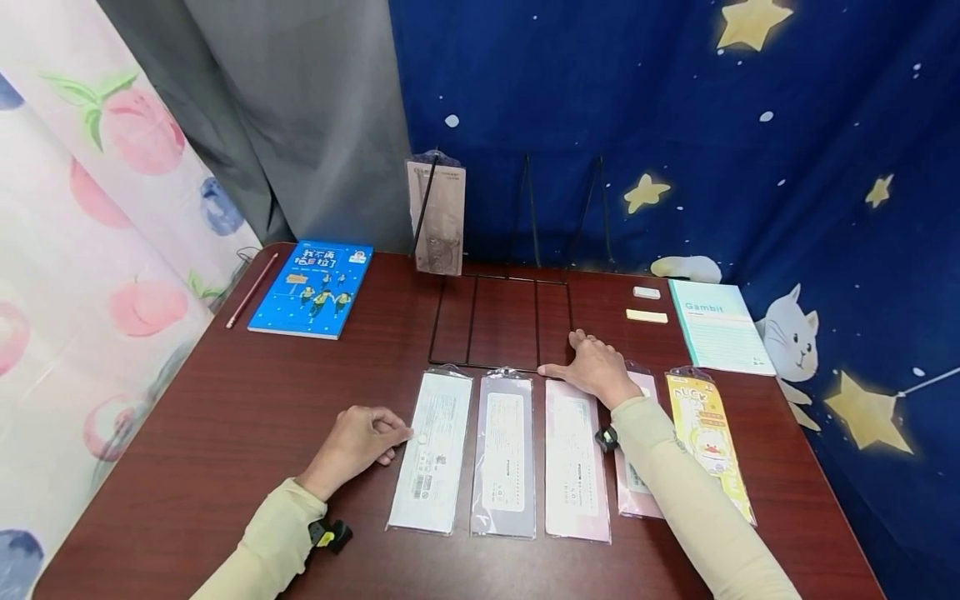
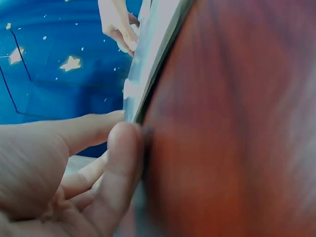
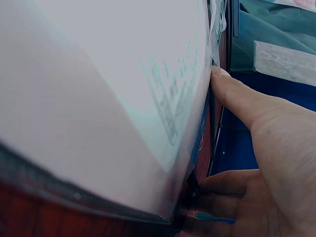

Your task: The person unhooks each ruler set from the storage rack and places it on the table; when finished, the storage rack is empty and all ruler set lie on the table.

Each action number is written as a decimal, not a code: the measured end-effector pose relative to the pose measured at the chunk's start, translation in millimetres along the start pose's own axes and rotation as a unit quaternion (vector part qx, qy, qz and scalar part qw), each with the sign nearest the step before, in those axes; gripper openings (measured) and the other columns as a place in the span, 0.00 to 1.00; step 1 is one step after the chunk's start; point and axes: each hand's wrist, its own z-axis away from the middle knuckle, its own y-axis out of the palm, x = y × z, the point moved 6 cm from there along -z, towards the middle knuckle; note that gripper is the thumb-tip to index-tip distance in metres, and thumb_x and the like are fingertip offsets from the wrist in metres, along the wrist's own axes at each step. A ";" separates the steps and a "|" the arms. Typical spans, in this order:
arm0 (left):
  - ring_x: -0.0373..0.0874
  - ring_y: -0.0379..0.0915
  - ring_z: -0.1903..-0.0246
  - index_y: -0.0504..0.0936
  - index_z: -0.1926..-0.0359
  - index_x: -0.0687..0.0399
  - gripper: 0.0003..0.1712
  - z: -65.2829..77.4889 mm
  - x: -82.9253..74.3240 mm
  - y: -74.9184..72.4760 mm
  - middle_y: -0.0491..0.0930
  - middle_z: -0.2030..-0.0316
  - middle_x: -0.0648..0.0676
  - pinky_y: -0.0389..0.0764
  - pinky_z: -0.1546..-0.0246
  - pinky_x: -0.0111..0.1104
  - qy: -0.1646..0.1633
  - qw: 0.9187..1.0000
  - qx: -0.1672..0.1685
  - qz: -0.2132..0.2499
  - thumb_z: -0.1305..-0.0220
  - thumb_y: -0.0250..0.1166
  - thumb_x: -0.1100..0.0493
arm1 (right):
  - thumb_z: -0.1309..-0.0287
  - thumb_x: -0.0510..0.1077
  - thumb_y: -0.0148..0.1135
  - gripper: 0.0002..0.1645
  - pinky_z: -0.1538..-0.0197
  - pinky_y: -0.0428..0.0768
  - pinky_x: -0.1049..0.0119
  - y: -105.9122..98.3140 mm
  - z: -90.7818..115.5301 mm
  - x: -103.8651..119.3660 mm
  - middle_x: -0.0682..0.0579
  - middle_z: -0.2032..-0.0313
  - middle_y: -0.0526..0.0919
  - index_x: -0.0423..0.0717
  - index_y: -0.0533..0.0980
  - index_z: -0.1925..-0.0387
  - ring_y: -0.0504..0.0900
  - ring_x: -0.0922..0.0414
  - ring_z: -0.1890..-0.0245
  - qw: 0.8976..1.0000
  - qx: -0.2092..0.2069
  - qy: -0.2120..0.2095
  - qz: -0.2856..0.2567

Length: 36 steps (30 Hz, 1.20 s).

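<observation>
My left hand (image 1: pixel 360 443) pinches the left edge of a flat white package (image 1: pixel 433 450) in clear plastic; in the left wrist view thumb and forefinger meet at its edge. To its right lie a mauve package (image 1: pixel 504 458) and a pink package (image 1: pixel 576 458). Above the pink one is my right hand (image 1: pixel 597 372), fingers spread loosely beside the front right of a black wire rack (image 1: pixel 501 367). Its thumb lies by the pink package's top edge, contact unclear. A second pink package (image 1: pixel 637 500) is partly hidden under my right forearm. A yellow duck package (image 1: pixel 707 417) lies farthest right.
One package (image 1: pixel 441 218) hangs from the rack's left prong; two other prongs rise beside it. A blue book (image 1: pixel 313 292) and a pencil (image 1: pixel 252 290) lie back left. A notebook (image 1: pixel 720 325), a white eraser (image 1: pixel 647 293) and a yellow strip (image 1: pixel 647 317) lie back right.
</observation>
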 end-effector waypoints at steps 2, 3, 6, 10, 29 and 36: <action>0.39 0.80 0.81 0.89 0.63 0.57 0.06 -4.2 -1.3 -5.6 0.87 0.76 0.49 0.80 0.76 0.29 0.010 1.000 0.011 -0.012 0.35 0.73 0.58 | 0.46 0.76 0.68 0.66 0.29 0.70 0.36 -0.1 0.1 0.1 0.31 0.25 0.64 0.36 0.60 0.22 0.67 0.33 0.26 1.000 0.000 0.000 0.001; 0.39 0.80 0.79 0.89 0.61 0.57 0.07 -7.6 -2.3 -9.4 0.87 0.75 0.49 0.80 0.75 0.30 0.019 1.000 0.016 -0.019 0.34 0.72 0.57 | 0.46 0.76 0.68 0.66 0.30 0.70 0.36 -0.2 0.2 0.3 0.31 0.25 0.64 0.36 0.60 0.22 0.67 0.33 0.26 1.000 -0.001 0.000 0.002; 0.41 0.81 0.74 0.89 0.56 0.55 0.10 -21.4 -8.6 -26.0 0.88 0.68 0.51 0.80 0.71 0.31 0.055 0.997 0.027 -0.040 0.31 0.70 0.54 | 0.46 0.76 0.68 0.65 0.30 0.70 0.36 -0.1 0.1 0.4 0.31 0.25 0.65 0.35 0.61 0.23 0.68 0.33 0.27 1.000 -0.003 -0.001 0.003; 0.45 0.83 0.66 0.88 0.49 0.52 0.15 -48.4 -23.3 -52.5 0.89 0.59 0.55 0.83 0.64 0.34 0.095 0.994 0.020 -0.052 0.29 0.69 0.49 | 0.46 0.76 0.68 0.66 0.30 0.71 0.36 -0.8 -0.2 -2.1 0.31 0.25 0.65 0.36 0.61 0.23 0.69 0.33 0.27 1.000 -0.006 0.003 0.003; 0.55 0.84 0.48 0.85 0.40 0.53 0.25 -152.8 -79.8 -111.1 0.87 0.46 0.61 0.83 0.47 0.49 0.135 0.986 -0.075 -0.055 0.27 0.65 0.42 | 0.46 0.76 0.69 0.64 0.31 0.71 0.35 0.4 1.2 0.3 0.31 0.25 0.65 0.36 0.63 0.24 0.69 0.34 0.27 1.000 -0.015 0.000 -0.001; 0.55 0.85 0.46 0.82 0.38 0.56 0.23 -184.8 -96.5 -127.5 0.86 0.44 0.61 0.82 0.43 0.49 0.157 0.979 -0.131 -0.019 0.28 0.68 0.51 | 0.45 0.76 0.68 0.65 0.30 0.69 0.34 0.3 0.0 2.2 0.31 0.25 0.64 0.35 0.62 0.23 0.66 0.34 0.25 1.000 -0.014 -0.001 0.002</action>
